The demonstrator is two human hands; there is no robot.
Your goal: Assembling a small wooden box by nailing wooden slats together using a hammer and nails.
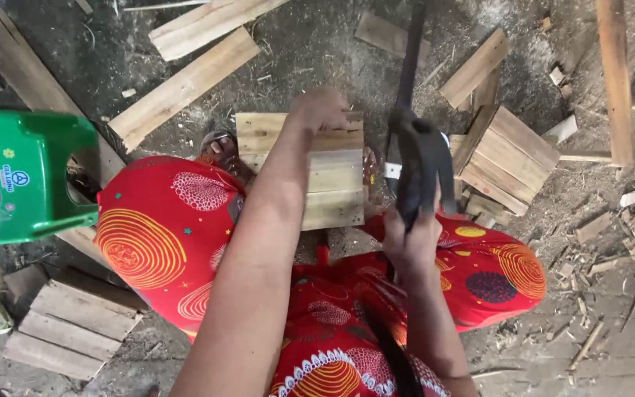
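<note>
Slatted wooden panel [325, 173] sits dead centre of the head view, flat on the dirt floor [317, 51], between the person's knees in red patterned cloth [163, 235]. Left hand [319, 109] is at 12 o'clock on the panel, fingers curled over its far edge, pressing on it; looks clamped on that edge, fingertips hidden behind the wood. Right hand [411, 239] is at 3 o'clock of the panel, just beside its right edge, closed around the handle of a dark hammer [422, 158]; the head with its claw points up toward 12 and blurs, so exact shape is hard to tell. A dark long bar [408, 62] runs from the hammer area toward 12. At 3 o'clock beyond the hammer, a second slatted panel [512, 158] lies tilted on loose boards. At 10–11 o'clock, long planks [185, 84] lie on the floor. At 9 o'clock, a green plastic stool [31, 173]. At 7–8 o'clock, another slatted piece [75, 323]. At 4 o'clock, wood chips and splinters [611, 257].
</note>
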